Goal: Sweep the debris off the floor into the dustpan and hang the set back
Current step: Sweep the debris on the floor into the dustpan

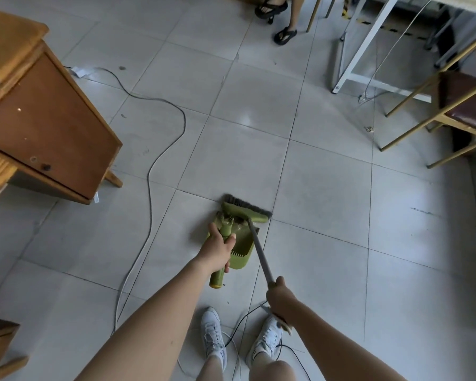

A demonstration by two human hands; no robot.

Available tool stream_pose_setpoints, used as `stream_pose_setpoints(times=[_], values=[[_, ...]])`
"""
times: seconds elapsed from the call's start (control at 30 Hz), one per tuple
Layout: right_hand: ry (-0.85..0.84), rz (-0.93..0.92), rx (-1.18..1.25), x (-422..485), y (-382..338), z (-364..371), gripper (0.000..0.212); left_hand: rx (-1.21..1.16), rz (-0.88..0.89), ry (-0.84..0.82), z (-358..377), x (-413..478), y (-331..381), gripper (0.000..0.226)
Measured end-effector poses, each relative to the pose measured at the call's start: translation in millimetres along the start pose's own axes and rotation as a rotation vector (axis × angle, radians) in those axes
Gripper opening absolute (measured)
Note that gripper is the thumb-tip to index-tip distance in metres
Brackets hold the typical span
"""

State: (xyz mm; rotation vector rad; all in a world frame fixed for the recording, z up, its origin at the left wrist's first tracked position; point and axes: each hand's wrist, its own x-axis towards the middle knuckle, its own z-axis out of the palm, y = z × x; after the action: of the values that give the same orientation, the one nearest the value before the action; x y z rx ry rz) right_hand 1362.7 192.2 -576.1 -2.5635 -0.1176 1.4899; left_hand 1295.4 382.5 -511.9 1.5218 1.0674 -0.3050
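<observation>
**Broom head at the dustpan mouth, both hands closed on the handles**

Low in the centre of the frame the left hand [217, 250] is wrapped fully round the green upright handle of the dustpan [241, 250], fingers curled shut on it; this grip seems meant to pin the pan flat on the tiled floor [327, 188] so it does not slide as the sweep arrives; to the lower right of centre the right hand [280, 298] is closed round the grey shaft of the broom [245, 210], held far down the stick, which runs slanting up to the green head; the bristles sit at the pan's open front edge, touching or just over it, and a small dark clump of debris [241, 221] shows inside the pan behind the head; I judge the sweep into the pan to be nearly done for this patch; small specks lie further up the frame, one near the gold chair [451, 116] at right; a grey cable [160, 160] trails down the left of centre from beside the wooden cabinet [47, 125], near the pan and worth avoiding; hanging the set is not yet done
</observation>
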Motion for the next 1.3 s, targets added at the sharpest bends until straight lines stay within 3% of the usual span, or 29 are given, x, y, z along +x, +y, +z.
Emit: stream_pose_setpoints(times=[0.33,0.57,0.83,0.93,1.3], values=[[-0.055,0.029,0.08,-69.7,53.1,1.1,0.01,0.002,0.016,0.009,0.6,-1.2,-2.8,0.023],[-0.004,0.025,0.26,-89.7,26.1,-41.3,0.019,0.005,0.005,-0.002,-0.7,-4.5,-3.0,0.023],[0.11,-0.086,0.081,-15.0,-60.5,-94.7,0.015,0.036,-0.003,0.013,-0.1,-8.2,1.1,0.023],[0.097,-0.078,0.083,8.9,-83.9,-98.4,0.024,0.053,-0.022,0.028,1.9,-14.5,0.2,0.021],[0.015,0.041,0.051,5.4,-52.1,-46.4,0.025,0.119,-0.006,0.055,1.0,-40.1,-3.6,0.024]])
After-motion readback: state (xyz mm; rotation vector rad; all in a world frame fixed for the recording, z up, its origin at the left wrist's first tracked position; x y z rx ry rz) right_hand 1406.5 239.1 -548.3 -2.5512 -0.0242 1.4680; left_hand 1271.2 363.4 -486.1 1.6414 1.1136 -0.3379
